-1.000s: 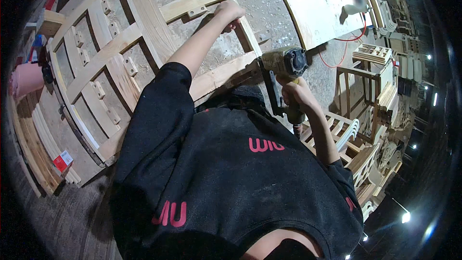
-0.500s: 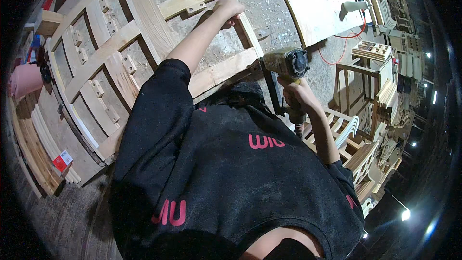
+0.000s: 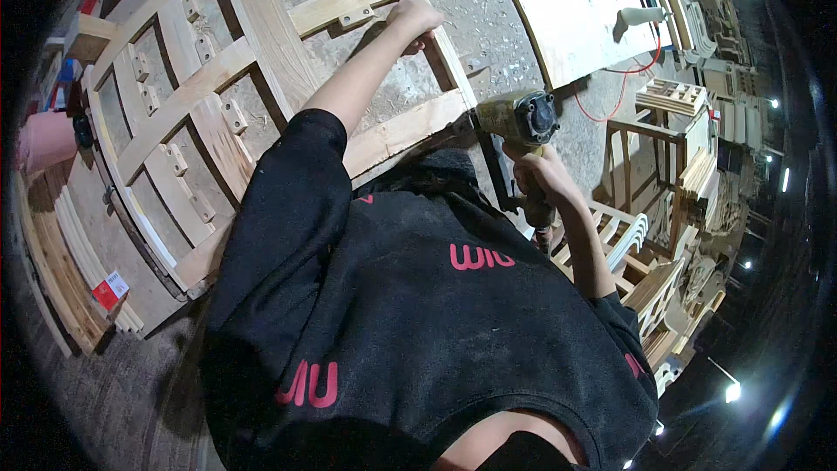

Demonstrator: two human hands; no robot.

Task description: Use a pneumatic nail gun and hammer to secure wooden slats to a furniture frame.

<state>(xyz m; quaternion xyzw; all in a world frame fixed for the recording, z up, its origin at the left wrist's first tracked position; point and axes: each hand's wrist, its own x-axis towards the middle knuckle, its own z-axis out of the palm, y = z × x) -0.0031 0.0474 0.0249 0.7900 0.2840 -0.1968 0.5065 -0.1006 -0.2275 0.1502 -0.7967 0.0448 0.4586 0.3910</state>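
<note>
Slatted wooden frame lies flat on the desk, to the front and left of the wearer; wood shavings show through its openings. Drilled wooden blocks sit along the slats. Left hand is at the frame's right-hand edge rail, fingers curled narrow about it; their undersides are partly hidden. Right hand holds a pneumatic nail gun, fingers wrapped around the grip. The gun's dark magazine slants down toward the wearer's body; its nose is at the frame's near right corner, contact cannot be told. Wearer's black sweatshirt fills the lower centre. Left side: pink bucket beside the frame; below it, pale wooden strips with a red-and-white card on them. Upper right: pale panel carrying a second tool, with a red hose near it. Farther right: small slatted stack on a wooden stand. Lit lamp at lower right.
</note>
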